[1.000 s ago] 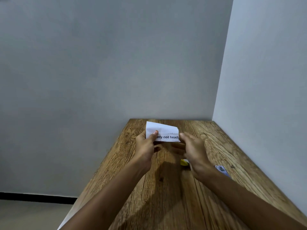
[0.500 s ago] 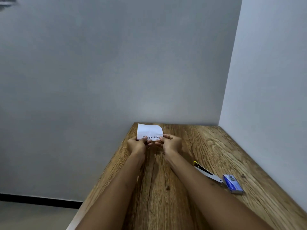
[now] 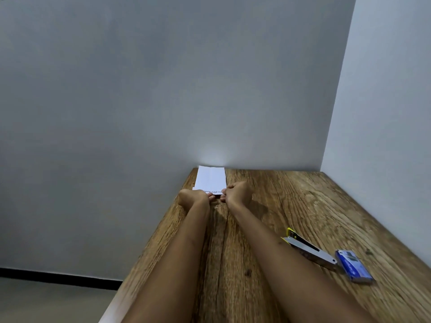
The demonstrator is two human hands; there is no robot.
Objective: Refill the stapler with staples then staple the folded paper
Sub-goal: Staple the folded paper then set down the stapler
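Note:
A white folded paper with a line of black print lies at the far end of the wooden table, its far edge near the wall. My left hand pinches its near left corner and my right hand pinches its near right corner. A stapler, yellow at one end with a long metal body, lies on the table to the right of my right forearm. Beside the stapler sits a small blue box of staples.
Grey walls close the table at the back and on the right. The table's left edge drops off to the floor, where a black skirting strip runs.
Both hands have carried the paper farther away toward the back wall and lowered it flat. The right hand, first apart from the paper, now grips its near edge.

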